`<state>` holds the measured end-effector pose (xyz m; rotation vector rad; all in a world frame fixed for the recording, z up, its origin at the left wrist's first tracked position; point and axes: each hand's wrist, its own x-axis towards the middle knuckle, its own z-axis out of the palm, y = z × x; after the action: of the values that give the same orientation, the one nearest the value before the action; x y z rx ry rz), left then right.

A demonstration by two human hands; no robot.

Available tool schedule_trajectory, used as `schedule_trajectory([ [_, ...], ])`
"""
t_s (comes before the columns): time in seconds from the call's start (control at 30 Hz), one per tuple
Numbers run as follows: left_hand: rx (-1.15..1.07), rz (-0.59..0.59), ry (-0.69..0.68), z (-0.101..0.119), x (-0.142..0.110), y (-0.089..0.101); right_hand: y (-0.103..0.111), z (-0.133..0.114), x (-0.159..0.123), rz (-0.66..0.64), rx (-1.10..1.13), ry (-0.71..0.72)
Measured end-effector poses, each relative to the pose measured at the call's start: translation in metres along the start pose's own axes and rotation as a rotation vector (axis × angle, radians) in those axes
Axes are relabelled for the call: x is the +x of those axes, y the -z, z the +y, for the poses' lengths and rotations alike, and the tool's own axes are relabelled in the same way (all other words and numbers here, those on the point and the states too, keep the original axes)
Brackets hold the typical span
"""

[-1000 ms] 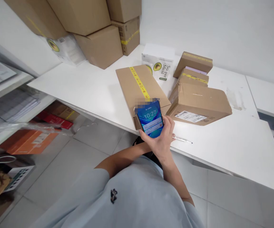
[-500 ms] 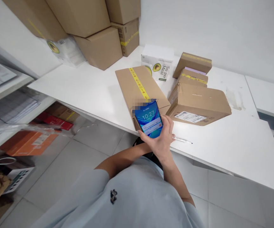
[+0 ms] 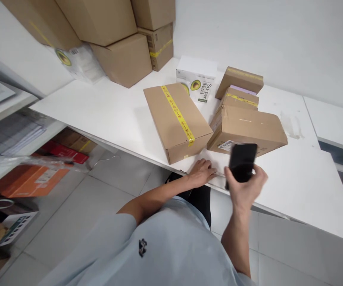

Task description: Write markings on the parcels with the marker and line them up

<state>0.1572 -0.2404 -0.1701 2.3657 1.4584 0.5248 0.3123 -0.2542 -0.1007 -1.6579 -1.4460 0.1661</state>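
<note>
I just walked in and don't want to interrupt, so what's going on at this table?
Someone is holding a phone upright in their right hand, its visible face black. Their left hand is down at the front edge of the white table, near a yellow-taped box; whether it grips anything isn't clear. A labelled carton sits behind the phone.

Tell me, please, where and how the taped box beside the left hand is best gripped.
Probably by both long sides, palms inward, from the near side: the taped box lies flat, a short end facing the left hand. Its right near corner sits close to the labelled carton, so grip farther back.
</note>
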Motion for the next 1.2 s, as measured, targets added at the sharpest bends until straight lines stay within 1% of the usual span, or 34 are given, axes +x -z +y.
schedule_trajectory([
  [0.07,0.016,-0.033,0.001,-0.003,0.0,0.0,0.019,0.032,0.012,0.029,-0.172,-0.244],
  [0.1,0.023,-0.048,-0.001,-0.004,-0.001,0.001,0.028,0.047,0.018,0.016,-0.267,-0.35],
  [0.17,0.034,-0.077,-0.006,-0.006,-0.002,0.004,0.045,0.075,0.028,-0.026,-0.45,-0.504],
  [0.2,0.038,-0.092,-0.008,-0.006,-0.002,0.005,0.053,0.088,0.032,-0.056,-0.522,-0.553],
  [0.3,0.037,-0.115,-0.004,-0.006,-0.002,0.008,0.069,0.118,0.044,-0.163,-0.667,-0.628],
  [0.37,0.025,-0.108,0.002,-0.006,-0.002,0.008,0.075,0.13,0.051,-0.226,-0.714,-0.653],
  [0.43,0.015,-0.102,0.007,-0.007,-0.002,0.008,0.077,0.138,0.056,-0.276,-0.725,-0.674],
  [0.53,-0.001,-0.092,0.002,-0.01,-0.002,0.007,0.078,0.143,0.06,-0.336,-0.727,-0.709],
  [0.6,-0.011,-0.083,-0.004,-0.012,-0.003,0.006,0.076,0.141,0.059,-0.33,-0.736,-0.712],
  [0.63,-0.017,-0.078,-0.008,-0.013,-0.003,0.005,0.074,0.139,0.057,-0.297,-0.732,-0.692],
  [0.67,-0.022,-0.071,-0.012,-0.014,-0.003,0.005,0.071,0.135,0.053,-0.252,-0.718,-0.642],
  [0.7,-0.026,-0.065,-0.017,-0.014,-0.003,0.004,0.067,0.13,0.049,-0.21,-0.687,-0.553],
  [0.73,-0.03,-0.058,-0.023,-0.014,-0.003,0.003,0.06,0.124,0.043,-0.192,-0.636,-0.422],
  [0.77,-0.034,-0.051,-0.029,-0.014,-0.004,0.002,0.051,0.116,0.036,-0.214,-0.563,-0.261],
  [0.8,-0.036,-0.044,-0.036,-0.014,-0.004,0.002,0.041,0.107,0.027,-0.275,-0.478,-0.078],
  [0.83,-0.037,-0.036,-0.044,-0.014,-0.005,0.001,0.029,0.097,0.018,-0.381,-0.389,0.105],
  [0.87,-0.034,-0.026,-0.053,-0.014,-0.005,0.001,0.016,0.086,0.008,-0.494,-0.318,0.255],
  [0.9,-0.029,-0.014,-0.062,-0.014,-0.006,0.0,0.004,0.074,-0.001,-0.59,-0.298,0.364],
  [0.93,-0.02,-0.002,-0.068,-0.013,-0.008,0.0,-0.008,0.063,-0.01,-0.641,-0.327,0.424],
  [1.0,0.007,0.021,-0.072,-0.012,-0.013,0.001,-0.026,0.043,-0.022,-0.722,-0.409,0.48],
  [1.07,0.04,0.043,-0.061,-0.008,-0.024,0.006,-0.034,0.029,-0.026,-0.781,-0.456,0.501],
  [1.1,0.056,0.083,-0.07,-0.006,-0.031,0.012,-0.034,0.026,-0.026,-0.804,-0.456,0.501],
  [1.13,0.067,0.143,-0.104,-0.003,-0.04,0.02,-0.032,0.024,-0.024,-0.815,-0.445,0.487],
  [1.17,0.072,0.25,-0.172,-0.001,-0.051,0.031,-0.029,0.024,-0.022,-0.812,-0.417,0.457],
  [1.2,0.062,0.387,-0.285,-0.001,-0.062,0.045,-0.025,0.024,-0.02,-0.791,-0.366,0.411],
])
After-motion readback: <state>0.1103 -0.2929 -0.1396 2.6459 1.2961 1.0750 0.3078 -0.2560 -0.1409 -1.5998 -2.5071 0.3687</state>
